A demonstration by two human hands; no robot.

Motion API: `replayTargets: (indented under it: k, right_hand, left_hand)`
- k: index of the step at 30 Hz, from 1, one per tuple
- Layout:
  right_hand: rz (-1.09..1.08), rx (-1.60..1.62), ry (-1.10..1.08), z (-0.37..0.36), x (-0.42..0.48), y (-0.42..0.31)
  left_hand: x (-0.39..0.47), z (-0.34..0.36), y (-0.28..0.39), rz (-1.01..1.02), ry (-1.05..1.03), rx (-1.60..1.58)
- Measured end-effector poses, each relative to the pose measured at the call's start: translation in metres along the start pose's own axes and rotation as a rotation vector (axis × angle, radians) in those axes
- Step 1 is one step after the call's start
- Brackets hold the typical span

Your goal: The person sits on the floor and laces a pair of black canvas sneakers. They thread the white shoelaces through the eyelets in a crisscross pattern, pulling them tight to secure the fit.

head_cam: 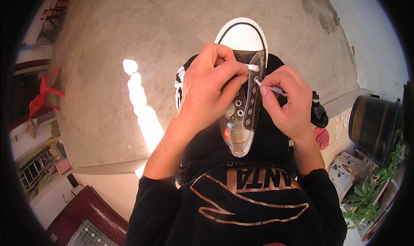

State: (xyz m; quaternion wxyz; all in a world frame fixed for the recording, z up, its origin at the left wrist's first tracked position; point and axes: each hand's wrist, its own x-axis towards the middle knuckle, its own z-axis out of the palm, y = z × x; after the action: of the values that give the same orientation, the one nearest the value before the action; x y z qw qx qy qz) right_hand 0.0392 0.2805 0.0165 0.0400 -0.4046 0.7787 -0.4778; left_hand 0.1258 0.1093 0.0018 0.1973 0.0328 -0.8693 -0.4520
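Note:
A dark canvas sneaker point(242, 39) with a white rubber toe cap lies on my lap, toe pointing away from me. One stretch of white shoelace point(253, 67) runs into the eyelet nearest the toe. My left hand point(212, 81) lies across the shoe's upper, thumb and forefinger pinched by the eyelet flap; what they grip is partly hidden. Between the thumb and forefinger of my right hand point(288, 99) is a lace end point(259, 83), its tip at the second eyelet on the right flap. The lower eyelets that show hold no lace.
Black trousers point(271, 142) cover my legs under the shoe. A red plastic stool point(45, 92) lies toward the left edge. On the right are black sandals point(319, 114), a dark barrel-shaped container point(373, 129) and a leafy plant point(364, 194). Sunlight streaks the concrete floor point(106, 110).

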Motion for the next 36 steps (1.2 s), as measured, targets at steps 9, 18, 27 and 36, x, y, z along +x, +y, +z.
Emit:
replayTargets:
  k: [9,18,27,36]
  right_hand:
    - [0.307,0.203,-0.121,0.001,0.000,0.009]
    - [0.468,0.332,-0.154,-0.008,-0.007,0.016]
    - [0.191,0.029,-0.139,-0.021,-0.021,-0.021]
    - [0.177,-0.060,-0.157,0.006,-0.035,-0.020]
  left_hand:
    - [0.009,-0.002,0.011,-0.103,0.000,0.061]
    - [-0.013,-0.008,0.010,-0.045,0.092,-0.029]
    - [-0.061,0.010,0.026,-0.036,-0.064,0.078]
    - [-0.064,0.006,0.013,-0.080,0.172,-0.008]
